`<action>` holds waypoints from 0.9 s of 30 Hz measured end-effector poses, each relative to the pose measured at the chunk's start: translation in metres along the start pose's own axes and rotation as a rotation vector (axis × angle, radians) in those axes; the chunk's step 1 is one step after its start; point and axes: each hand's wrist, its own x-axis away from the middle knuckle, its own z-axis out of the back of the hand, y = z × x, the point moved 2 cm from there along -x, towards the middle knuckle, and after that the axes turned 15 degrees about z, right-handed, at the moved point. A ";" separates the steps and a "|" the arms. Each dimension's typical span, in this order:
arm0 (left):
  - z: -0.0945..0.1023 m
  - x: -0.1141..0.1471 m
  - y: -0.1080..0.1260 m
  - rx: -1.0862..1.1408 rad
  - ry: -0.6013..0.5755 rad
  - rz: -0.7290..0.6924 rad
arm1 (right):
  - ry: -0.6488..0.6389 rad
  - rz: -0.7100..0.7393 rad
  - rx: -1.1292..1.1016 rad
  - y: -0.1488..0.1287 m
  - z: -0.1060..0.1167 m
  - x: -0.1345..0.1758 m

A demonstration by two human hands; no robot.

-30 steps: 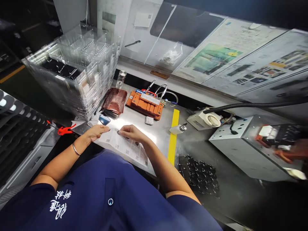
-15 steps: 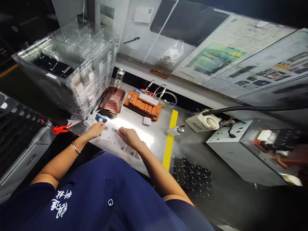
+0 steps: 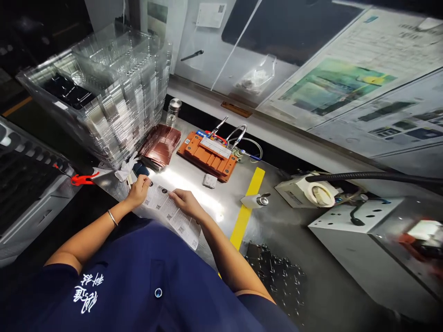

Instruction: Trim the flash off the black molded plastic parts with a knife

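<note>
A long white printed sheet point(image 3: 169, 216) with rows of black text, QR codes and dark round marks stretches between my two hands, above the metal worktop. My left hand point(image 3: 139, 190) is closed on its left end, fingers pinched at the upper corner. Along the upper edge, my right hand point(image 3: 187, 203) grips the paper between thumb and fingers. A dark phone-like item point(image 3: 141, 169) lies just beyond my left hand. Farther back sit a stack of copper-coloured sheets point(image 3: 161, 146) and an orange fixture point(image 3: 209, 154) with metal clamps and a label. A small whitish block point(image 3: 210, 180) rests before the fixture.
Stacked clear plastic trays point(image 3: 117, 106) rise at the left, with a glass jar point(image 3: 173, 112) behind. Yellow tape point(image 3: 247, 207) crosses the worktop under a white bottle point(image 3: 254, 200). Black linked parts point(image 3: 275, 276) and a grey machine box point(image 3: 360, 249) are at the right.
The printed sheet now lies flatter between my hands, with more of its face showing. My view has shifted, so the things at the right appear farther right and lower.
</note>
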 end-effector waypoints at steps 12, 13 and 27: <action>0.053 -0.051 -0.037 0.005 -0.075 0.188 | 0.379 -0.225 -0.094 0.051 0.020 -0.033; 0.053 -0.053 -0.039 -0.001 -0.154 0.201 | 0.435 -0.257 -0.064 0.056 0.022 -0.047; 0.078 -0.082 -0.073 0.186 -0.292 0.287 | 0.624 -0.419 0.197 0.085 0.001 -0.310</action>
